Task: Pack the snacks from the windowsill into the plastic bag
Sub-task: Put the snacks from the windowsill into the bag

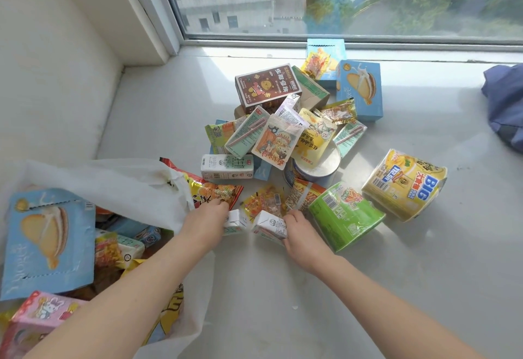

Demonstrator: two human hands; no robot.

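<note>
A heap of snacks lies on the white windowsill (297, 273): a brown box (266, 87), a blue cake box (360, 89), a green noodle cup (343, 217), a yellow noodle cup (404, 183), several small packets. At the left a white plastic bag (113, 183) stands open with another blue box (48, 242) and packets inside. My left hand (206, 222) grips a small white drink carton (236, 221) beside the bag's mouth. My right hand (301, 234) grips a second small carton (268, 227) at the heap's near edge.
The window glass and frame (339, 38) run along the back. A wall (51, 75) closes the left side. A blue cloth (506, 104) lies at the right edge. Bare sill stretches in front and to the right of the heap.
</note>
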